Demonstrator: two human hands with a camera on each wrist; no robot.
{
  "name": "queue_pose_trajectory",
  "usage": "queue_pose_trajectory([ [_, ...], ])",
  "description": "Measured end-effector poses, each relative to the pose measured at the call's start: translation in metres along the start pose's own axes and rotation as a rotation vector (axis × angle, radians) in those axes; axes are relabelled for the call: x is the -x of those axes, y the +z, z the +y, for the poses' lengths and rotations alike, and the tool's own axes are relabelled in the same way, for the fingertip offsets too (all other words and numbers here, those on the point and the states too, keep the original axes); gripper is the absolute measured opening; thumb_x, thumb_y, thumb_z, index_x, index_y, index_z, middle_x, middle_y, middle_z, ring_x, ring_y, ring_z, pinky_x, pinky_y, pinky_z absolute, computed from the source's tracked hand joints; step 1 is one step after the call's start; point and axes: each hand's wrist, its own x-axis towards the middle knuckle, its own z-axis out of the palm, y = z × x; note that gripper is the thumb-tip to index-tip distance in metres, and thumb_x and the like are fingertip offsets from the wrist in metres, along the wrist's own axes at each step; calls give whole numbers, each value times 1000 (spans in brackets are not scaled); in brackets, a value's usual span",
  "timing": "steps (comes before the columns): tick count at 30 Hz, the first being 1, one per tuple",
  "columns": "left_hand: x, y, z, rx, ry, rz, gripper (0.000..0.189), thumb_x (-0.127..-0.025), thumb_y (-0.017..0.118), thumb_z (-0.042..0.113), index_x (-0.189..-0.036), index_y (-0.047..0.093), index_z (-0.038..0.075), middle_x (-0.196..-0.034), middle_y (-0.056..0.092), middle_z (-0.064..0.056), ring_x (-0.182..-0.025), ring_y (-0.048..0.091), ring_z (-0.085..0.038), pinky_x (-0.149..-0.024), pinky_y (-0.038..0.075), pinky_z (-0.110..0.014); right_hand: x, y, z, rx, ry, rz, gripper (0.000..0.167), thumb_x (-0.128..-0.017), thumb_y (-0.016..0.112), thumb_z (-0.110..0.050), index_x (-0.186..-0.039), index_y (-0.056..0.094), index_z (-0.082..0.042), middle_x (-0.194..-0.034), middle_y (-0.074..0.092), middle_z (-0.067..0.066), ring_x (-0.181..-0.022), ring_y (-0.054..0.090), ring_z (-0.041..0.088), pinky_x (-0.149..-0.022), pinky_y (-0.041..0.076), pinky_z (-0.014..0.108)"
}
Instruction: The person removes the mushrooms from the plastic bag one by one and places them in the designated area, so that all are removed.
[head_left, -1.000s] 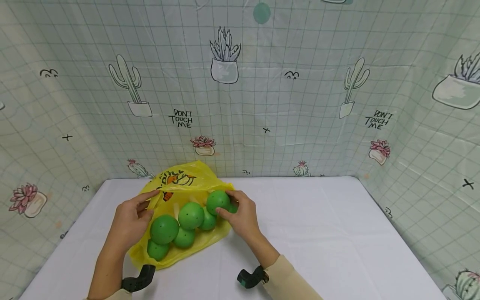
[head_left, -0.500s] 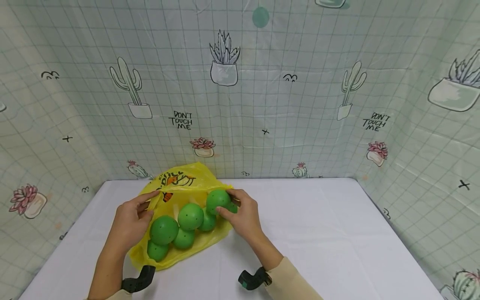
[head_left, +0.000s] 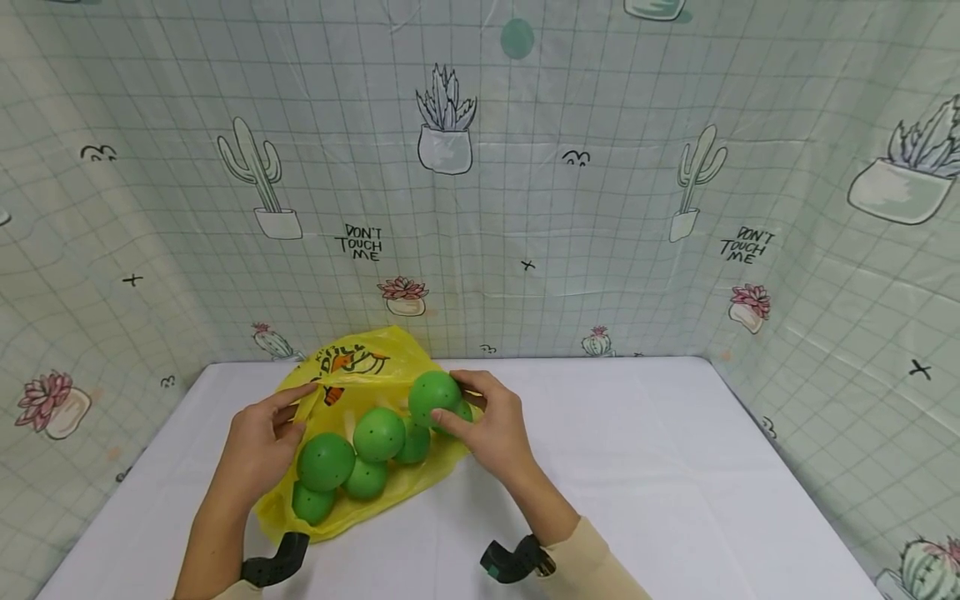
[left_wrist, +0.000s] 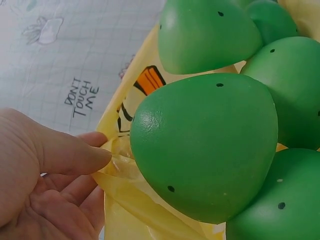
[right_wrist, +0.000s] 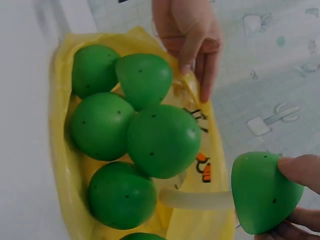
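A yellow plastic bag point(head_left: 408, 350) with a printed picture lies on its side, its mouth facing me. Inside are several toy mushrooms point(head_left: 326, 461) with smooth, dark-dotted green caps. My left hand point(head_left: 258, 446) pinches the bag's rim point(left_wrist: 116, 162) between thumb and fingers at its left side. At the right end of the mouth, my right hand point(head_left: 491, 421) grips one mushroom point(head_left: 433, 398) by its green cap point(right_wrist: 262, 192). This mushroom's pale stem point(right_wrist: 197, 199) points back into the bag in the right wrist view. Another green cap point(head_left: 465, 411) shows behind the right hand's fingers.
Under the bag is a table with a white cloth point(head_left: 637, 467). A grid-patterned curtain point(head_left: 525, 208) with cactus drawings stands behind the table and along both sides. Each wrist wears a black camera mount point(head_left: 513, 560).
My right hand has drawn the mushroom slightly up, its cap now rising over the bag's upper rim. The left hand keeps its hold on the bag. The head view has tilted up a little.
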Motion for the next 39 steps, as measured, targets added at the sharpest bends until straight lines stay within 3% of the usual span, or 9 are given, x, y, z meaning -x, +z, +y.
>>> queue_pose_trajectory([
  [10,0,0,-1,4,5,-8,52,-99,58,-13,-151,52,-5,-146,52,-37,-128,60,-49,-94,59,-43,4,-15,-30,-39,-26,-13,53,-87,85,-4,-135,65,5,-130,67,13,-122,66,30,-106,55,37],
  [15,1,0,-2,3,9,-14,52,-99,57,-13,-151,53,-5,-145,53,-37,-128,60,-49,-92,61,-43,5,-26,-43,-67,-79,-8,51,-87,85,-4,-134,67,2,-129,67,13,-121,66,30,-106,54,34],
  [23,1,-1,-2,-4,26,-13,52,-100,55,-12,-151,53,-4,-147,52,-37,-129,60,-49,-93,60,-45,4,-46,-55,-110,-158,77,53,-85,84,4,-134,65,6,-131,66,16,-122,65,28,-107,53,34],
  [30,2,-1,-2,6,39,-4,51,-100,55,-12,-150,53,-5,-143,55,-37,-126,62,-49,-90,62,-41,-6,-58,-38,-56,-148,190,53,-85,85,3,-133,65,7,-130,65,20,-122,65,32,-106,53,30],
  [39,1,1,-2,10,31,-3,51,-100,55,-13,-150,52,-6,-142,55,-38,-125,62,-49,-90,62,-41,-15,-66,-4,36,-64,275,53,-85,86,0,-132,65,10,-127,65,22,-123,64,35,-106,53,31],
])
